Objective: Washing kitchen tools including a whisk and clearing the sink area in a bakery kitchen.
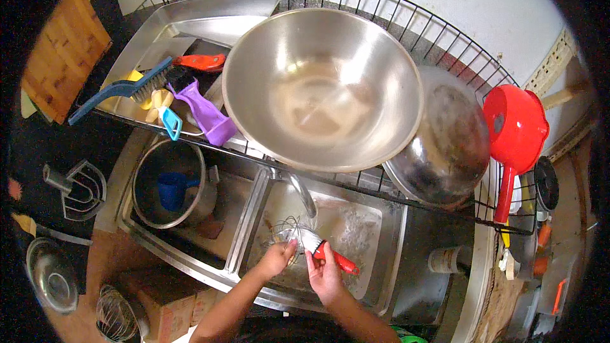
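Note:
Over the right sink basin (367,286), both hands are on a wire whisk with a red handle (340,261). My right hand (326,276) has its fingers around the handle's upper end, near where the wires join it. My left hand (276,261) pinches the looped wires at the other end. Just above curves the metal faucet (302,193), its spout close to the whisk. A white, water-like streak lies over the wires between my hands; I cannot tell it clearly from the wires themselves.
Above the sink, a wire rack (333,183) holds a large steel bowl (324,90), a dark-bottomed pan (443,138), a red dipper (512,128) and a blue brush (128,86). A steel pot (202,190) with a blue cup (171,191) stands in the left basin.

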### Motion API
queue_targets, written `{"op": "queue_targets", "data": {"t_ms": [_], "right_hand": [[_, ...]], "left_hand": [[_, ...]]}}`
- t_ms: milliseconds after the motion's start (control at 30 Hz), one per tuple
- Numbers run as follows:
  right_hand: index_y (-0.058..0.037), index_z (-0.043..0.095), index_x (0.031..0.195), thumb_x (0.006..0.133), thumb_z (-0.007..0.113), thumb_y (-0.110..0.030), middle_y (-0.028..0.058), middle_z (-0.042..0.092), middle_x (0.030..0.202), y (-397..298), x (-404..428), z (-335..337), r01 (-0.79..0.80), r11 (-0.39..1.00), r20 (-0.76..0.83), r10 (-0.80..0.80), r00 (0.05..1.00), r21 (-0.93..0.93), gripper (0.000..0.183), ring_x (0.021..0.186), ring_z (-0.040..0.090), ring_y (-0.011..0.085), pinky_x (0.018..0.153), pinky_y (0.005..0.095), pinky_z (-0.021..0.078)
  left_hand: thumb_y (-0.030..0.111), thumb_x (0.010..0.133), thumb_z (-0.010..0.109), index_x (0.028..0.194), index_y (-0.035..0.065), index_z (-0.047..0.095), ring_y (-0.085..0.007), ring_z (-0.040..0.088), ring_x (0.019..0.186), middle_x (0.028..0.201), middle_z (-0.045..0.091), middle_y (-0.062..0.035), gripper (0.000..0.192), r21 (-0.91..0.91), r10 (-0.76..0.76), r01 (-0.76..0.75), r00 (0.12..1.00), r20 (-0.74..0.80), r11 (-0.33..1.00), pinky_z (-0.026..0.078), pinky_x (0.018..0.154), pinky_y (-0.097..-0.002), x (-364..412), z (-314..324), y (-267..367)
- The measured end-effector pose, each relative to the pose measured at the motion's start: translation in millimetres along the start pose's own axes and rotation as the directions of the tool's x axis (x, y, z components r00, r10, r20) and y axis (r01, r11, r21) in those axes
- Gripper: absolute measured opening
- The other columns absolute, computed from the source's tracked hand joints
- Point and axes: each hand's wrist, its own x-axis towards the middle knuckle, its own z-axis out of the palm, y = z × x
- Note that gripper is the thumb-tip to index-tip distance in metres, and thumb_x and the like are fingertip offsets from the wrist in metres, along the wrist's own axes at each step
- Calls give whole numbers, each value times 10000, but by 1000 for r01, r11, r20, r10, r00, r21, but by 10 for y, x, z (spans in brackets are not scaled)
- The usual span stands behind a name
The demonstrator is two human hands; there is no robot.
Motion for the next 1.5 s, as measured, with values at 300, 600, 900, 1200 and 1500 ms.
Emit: {"op": "queue_targets", "data": {"t_ms": [300, 600, 900, 1200, 1500], "right_hand": [[-86, 498, 1160, 809, 613, -224, 52, 555, 1051, -445, 69, -659, 267, 812, -85, -359, 929, -519, 394, 858, 576, 178, 723, 283, 501], [-139, 501, 1172, 821, 602, -242, 26, 572, 1039, -612, -101, -1234, 236, 842, -228, -382, 895, -484, 380, 836, 594, 179, 652, 292, 507], [-77, 497, 1174, 840, 568, -216, 67, 536, 1096, -714, -67, -1145, 364, 837, -69, -426, 902, -408, 369, 939, 553, 184, 748, 319, 495], [-52, 595, 1033, 727, 684, -155, 81, 621, 934, -632, 553, -373, 601, 183, 414, -572, 709, -778, 334, 848, 593, 187, 773, 298, 471], [-58, 625, 953, 702, 700, -146, 79, 623, 844, -363, 642, -606, 472, 334, 232, -558, 797, -816, 277, 784, 586, 180, 744, 298, 459]], "left_hand": [[553, 856, 397, 570, 59, 502, -152, 433, 455, 502, 459, -37, 580, -252, -310, 325, 946, 98, 911, 348, 458, -291, 754, 199, -678], [442, 885, 435, 754, 1, 575, -217, 509, 513, 580, 536, -99, 481, -29, -247, 251, 964, 99, 968, 405, 527, -335, 971, 355, -581], [265, 850, 499, 770, 42, 524, -368, 574, 697, 739, 583, -185, 239, 652, 216, -223, 972, 93, 725, 436, 603, -462, 778, 121, -227], [247, 834, 506, 805, 56, 540, -369, 568, 670, 740, 578, -192, 196, 658, 328, -427, 903, 277, 621, 453, 596, -451, 750, 57, -329], [234, 896, 460, 757, -10, 551, -318, 523, 529, 595, 525, -183, 294, 547, 170, -178, 983, 65, 818, 411, 536, -387, 837, 124, -342]]}}
